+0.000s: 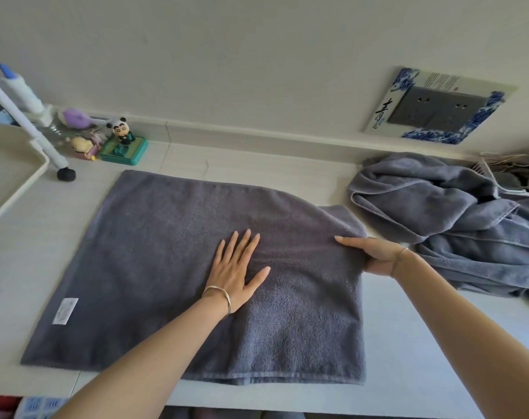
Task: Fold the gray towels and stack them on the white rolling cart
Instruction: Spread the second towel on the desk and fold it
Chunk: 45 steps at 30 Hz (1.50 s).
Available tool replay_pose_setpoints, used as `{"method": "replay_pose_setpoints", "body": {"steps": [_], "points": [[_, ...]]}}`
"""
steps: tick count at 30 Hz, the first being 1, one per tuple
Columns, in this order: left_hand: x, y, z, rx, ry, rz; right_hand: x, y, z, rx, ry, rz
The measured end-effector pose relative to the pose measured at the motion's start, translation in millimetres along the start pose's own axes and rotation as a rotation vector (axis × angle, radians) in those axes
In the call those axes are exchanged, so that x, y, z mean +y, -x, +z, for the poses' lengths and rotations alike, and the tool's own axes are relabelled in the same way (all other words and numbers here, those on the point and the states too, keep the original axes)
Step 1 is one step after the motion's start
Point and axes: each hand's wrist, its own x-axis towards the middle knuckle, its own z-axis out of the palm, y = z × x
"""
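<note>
Your left hand [239, 267] lies flat, fingers spread, on the middle of the gray towel [166, 252], your right hand [375, 255] pinches its right edge, the white cart [12, 170] sits left of it, and the crumpled towels [453, 222] right.

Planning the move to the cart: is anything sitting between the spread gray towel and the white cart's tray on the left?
Nothing visible does. Only bare white surface lies between the towel and the cart tray; the toy figures stand farther back by the wall.
</note>
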Motion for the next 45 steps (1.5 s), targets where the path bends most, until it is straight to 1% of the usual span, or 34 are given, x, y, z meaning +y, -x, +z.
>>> {"method": "replay_pose_setpoints", "body": {"steps": [1,4,8,9,10,12,13,14,15,16,18,20,22,25,27,30,31,34,35,36,39,40,41,43,45], "points": [[0.3,0.1,-0.7,-0.006,0.004,-0.003,-0.6,-1.2,-2.0,0.019,0.005,0.012],[1.0,0.7,-1.5,-0.039,-0.01,-0.007,-5.1,-0.7,-2.4,-0.005,0.035,0.028],[2.3,0.2,-0.4,-0.071,-0.047,-0.017,-16.7,4.1,-18.5,0.055,-0.014,-0.055],[3.7,0.7,-1.2,-0.074,-0.052,-0.013,-16.6,3.6,-25.6,0.09,0.011,-0.064],[5.5,0.5,-3.4,-0.071,-0.04,-0.014,-15.1,2.6,-32.5,0.157,0.083,-0.065],[8.1,-6.8,-10.5,-0.029,0.039,-0.054,-9.3,-1.6,-41.1,0.383,0.329,-0.104],[8.7,-15.3,-15.4,0.025,0.071,-0.07,-6.0,-6.7,-42.6,0.502,0.444,-0.178],[9.4,-27.9,-20.4,0.098,0.082,-0.077,-5.1,-11.7,-40.5,0.576,0.537,-0.296],[9.1,-43.2,-23.2,0.151,0.074,-0.084,-6.0,-16.9,-34.4,0.598,0.62,-0.426],[8.6,-58.0,-26.5,0.147,0.053,-0.082,-8.0,-23.5,-27.1,0.591,0.699,-0.537],[7.7,-87.0,-25.5,0.021,-0.015,-0.089,-15.6,-39.6,-12.9,0.528,0.841,-0.663],[3.7,-104.4,-17.1,-0.086,-0.086,-0.12,-23.5,-56.7,1.3,0.458,0.965,-0.712],[-2.0,-108.9,-7.2,-0.117,-0.151,-0.142,-32.6,-72.8,12.3,0.391,1.053,-0.738],[-11.2,-104.6,-3.2,-0.093,-0.205,-0.133,-44.7,-95.8,22.1,0.311,1.148,-0.68],[-19.0,-103.0,-4.3,-0.079,-0.206,-0.153,-54.3,-110.2,24.6,0.326,1.276,-0.644],[-28.4,-99.8,-6.9,-0.052,-0.22,-0.192,-71.1,-117.1,24.5,0.352,1.413,-0.668],[-30.8,-99.3,-7.5,-0.044,-0.22,-0.202,-75.4,-117.4,22.0,0.333,1.401,-0.677],[-33.0,-99.5,-9.5,-0.029,-0.203,-0.223,-85.5,-115.3,5.9,0.278,1.247,-0.694],[-32.9,-99.8,-10.0,-0.025,-0.2,-0.224,-88.7,-113.8,-0.2,0.271,1.266,-0.685],[-33.2,-99.7,-9.7,-0.02,-0.198,-0.223,-92.1,-112.3,-6.1,0.256,1.338,-0.648],[-32.9,-99.5,-10.6,-0.012,-0.188,-0.221,-99.6,-105.5,-15.2,0.155,1.646,-0.402],[-32.6,-99.7,-10.8,-0.017,-0.193,-0.224,-103.4,-103.4,-15.8,0.148,1.717,-0.361],[-32.3,-100.3,-10.6,-0.028,-0.201,-0.23,-109.0,-101.2,-15.0,0.176,1.779,-0.375],[-30.8,-100.9,-11.1,-0.052,-0.215,-0.242,-119.7,-97.2,-12.1,0.302,1.888,-0.483],[-30.0,-101.6,-11.4,-0.057,-0.221,-0.247,-122.7,-94.0,-4.4,0.366,1.985,-0.489]]}}
